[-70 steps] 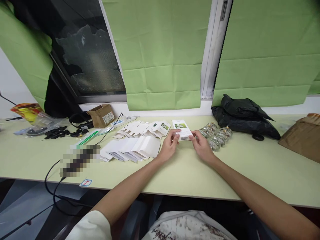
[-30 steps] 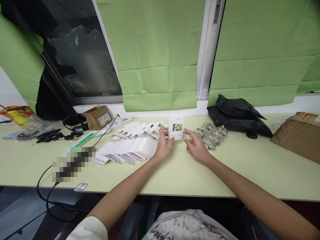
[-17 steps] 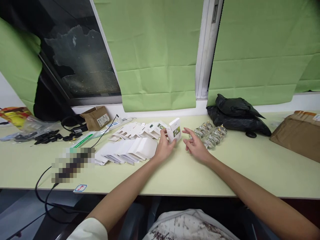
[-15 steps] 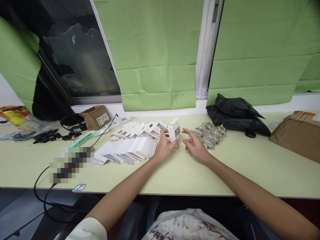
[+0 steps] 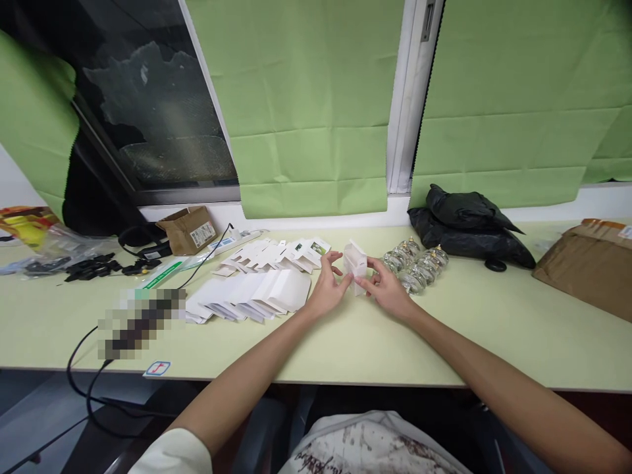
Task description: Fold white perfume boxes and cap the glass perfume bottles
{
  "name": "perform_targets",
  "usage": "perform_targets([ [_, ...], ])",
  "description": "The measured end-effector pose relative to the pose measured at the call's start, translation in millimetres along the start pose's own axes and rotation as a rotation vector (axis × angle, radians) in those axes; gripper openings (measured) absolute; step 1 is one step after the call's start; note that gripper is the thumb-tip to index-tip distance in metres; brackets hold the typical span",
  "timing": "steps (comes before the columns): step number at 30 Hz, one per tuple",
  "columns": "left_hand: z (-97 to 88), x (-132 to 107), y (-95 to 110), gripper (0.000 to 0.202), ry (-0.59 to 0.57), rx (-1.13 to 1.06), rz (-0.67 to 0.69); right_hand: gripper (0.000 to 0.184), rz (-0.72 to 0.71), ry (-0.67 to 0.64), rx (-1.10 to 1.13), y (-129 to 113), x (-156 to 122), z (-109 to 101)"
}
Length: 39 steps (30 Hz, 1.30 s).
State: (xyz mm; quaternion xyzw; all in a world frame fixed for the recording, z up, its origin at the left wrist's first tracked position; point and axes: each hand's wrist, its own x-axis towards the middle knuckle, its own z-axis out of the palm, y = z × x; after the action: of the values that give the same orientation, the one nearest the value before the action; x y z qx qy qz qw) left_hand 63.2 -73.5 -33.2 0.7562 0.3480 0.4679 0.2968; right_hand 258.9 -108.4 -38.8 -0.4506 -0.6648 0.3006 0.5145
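Note:
A small white carton (image 5: 356, 262) stands just above the pale green table (image 5: 444, 336), pinched between both my hands. My left hand (image 5: 328, 286) grips its left side with thumb and fingers. My right hand (image 5: 388, 289) holds its right lower edge with fingertips closed on it. Left of my hands lie a fan of flat white cartons (image 5: 257, 293) and behind it a row of printed flat cartons (image 5: 281, 253). Several small glass jars (image 5: 419, 263) cluster right of the carton.
A black plastic bag (image 5: 469, 227) lies at the back right, a brown cardboard box (image 5: 590, 263) at far right. A small open brown box (image 5: 190, 229), black cables (image 5: 99, 266) and a power strip (image 5: 237, 240) sit at back left. Green curtains hang behind.
The carton went from lying flat in both hands to upright in my left hand alone, then turned; my right hand has come back and now grips it too.

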Motion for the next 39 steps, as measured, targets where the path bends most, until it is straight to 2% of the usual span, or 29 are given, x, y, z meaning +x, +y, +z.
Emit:
perform_targets([
  [3, 0.6, 0, -3, 0.075, 0.033, 0.044, 0.007, 0.059, 0.003, -0.006, -0.027, -1, -1, 0],
  [6, 0.5, -1, -4, 0.082, 0.049, 0.055, 0.008, 0.051, 0.014, -0.010, -0.053, -2, -1, -1],
  [11, -0.5, 1, -2, 0.067, 0.039, -0.032, 0.012, 0.045, -0.063, 0.008, -0.102, -2, -1, -1],
  [18, -2.5, 0, 3, 0.051, 0.137, 0.029, 0.011, 0.055, -0.052, 0.022, -0.057, -6, -3, -1],
  [25, -4.0, 1, 10, 0.044, 0.178, -0.006, 0.034, 0.040, -0.082, 0.088, -0.037, -12, -6, -2],
  [29, -3.6, 2, 9, 0.041, 0.192, -0.034, 0.033, 0.036, -0.118, 0.086, -0.130, -17, -7, -4],
  [34, -3.8, 1, 11, 0.037, 0.197, -0.055, 0.023, 0.040, -0.187, 0.073, -0.270, -19, -6, -7],
  [39, -3.1, 3, 9, 0.032, 0.218, -0.105, 0.016, 0.038, -0.091, 0.119, -0.220, -11, -6, -8],
])
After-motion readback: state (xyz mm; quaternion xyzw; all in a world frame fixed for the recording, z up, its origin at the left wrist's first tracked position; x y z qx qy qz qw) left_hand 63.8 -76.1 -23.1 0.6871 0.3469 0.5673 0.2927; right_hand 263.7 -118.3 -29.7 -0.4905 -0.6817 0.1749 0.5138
